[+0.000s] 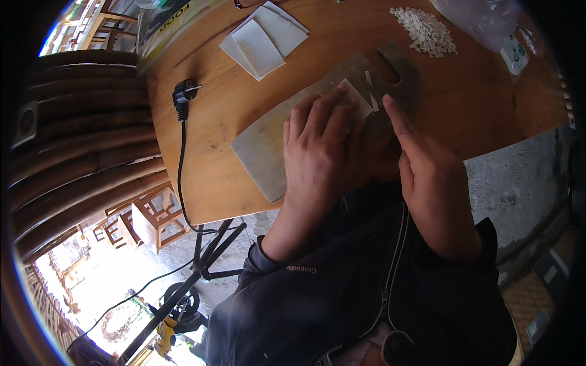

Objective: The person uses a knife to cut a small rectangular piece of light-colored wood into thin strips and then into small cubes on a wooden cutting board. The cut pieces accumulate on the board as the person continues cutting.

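The left hand's fingers (332, 116) are bending loosely over the board and pressing on a white piece (361, 97) rather than clenching it; the left hand (317, 149) itself is resting on the board's middle. The right hand (430, 161) is hovering over the board's right side, its index finger (397, 116) pointing straight out and its tip sitting just beside a thin white strip (375, 102). Its other fingers are folding out of sight, so I cannot tell whether they are grasping anything. A second strip (368, 77) is lying on the board, farther from the person than the first. The grey board (259, 155), showing a U-shaped slot at its far right corner, is lying aslant on the wooden counter (482, 116). Folded white sheets (265, 43) are lying beyond the board. A heap of small white bits (424, 32) is spreading past its far right corner, and a clear plastic bag (482, 21) is resting farther right of the board. A black plug (183, 94) is lying left of the board, its cord (181, 158) trailing off the counter.
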### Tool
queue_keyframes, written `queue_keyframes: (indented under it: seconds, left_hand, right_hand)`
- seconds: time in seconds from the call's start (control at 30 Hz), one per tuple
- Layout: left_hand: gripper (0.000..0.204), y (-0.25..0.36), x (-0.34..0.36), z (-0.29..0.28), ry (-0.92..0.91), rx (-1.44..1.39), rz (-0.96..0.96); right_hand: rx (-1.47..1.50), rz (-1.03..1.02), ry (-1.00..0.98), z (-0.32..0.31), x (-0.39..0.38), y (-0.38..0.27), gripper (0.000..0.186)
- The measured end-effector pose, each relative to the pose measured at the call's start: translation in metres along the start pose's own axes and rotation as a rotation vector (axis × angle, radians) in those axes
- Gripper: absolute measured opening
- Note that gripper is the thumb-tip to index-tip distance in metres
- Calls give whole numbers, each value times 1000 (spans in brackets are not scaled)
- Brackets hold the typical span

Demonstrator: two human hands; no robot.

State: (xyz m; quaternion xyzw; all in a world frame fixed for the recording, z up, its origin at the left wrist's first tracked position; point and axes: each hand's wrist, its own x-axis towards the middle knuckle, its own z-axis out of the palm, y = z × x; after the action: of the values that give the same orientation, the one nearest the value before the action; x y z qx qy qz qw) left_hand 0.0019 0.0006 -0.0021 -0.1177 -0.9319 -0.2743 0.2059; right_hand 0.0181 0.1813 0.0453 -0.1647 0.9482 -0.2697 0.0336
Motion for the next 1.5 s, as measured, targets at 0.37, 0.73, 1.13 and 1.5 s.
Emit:
queue_keyframes:
  seconds: [0.37,0.73,1.13,1.5]
  left_hand:
    - [29,-6,-2,1,-47,8,15]
    - [28,-5,-1,2,-16,4,21]
    - [25,-4,-1,0,-34,12,8]
    - [26,-5,-2,2,-10,-3,13]
  right_hand:
    - [-38,-24,-22,10,-2,-7,72]
    - [-266,60,-63,20,-6,-25,83]
    - [-260,-4,-96,2,-25,-21,76]
    - [-131,51,-45,-7,-36,-1,76]
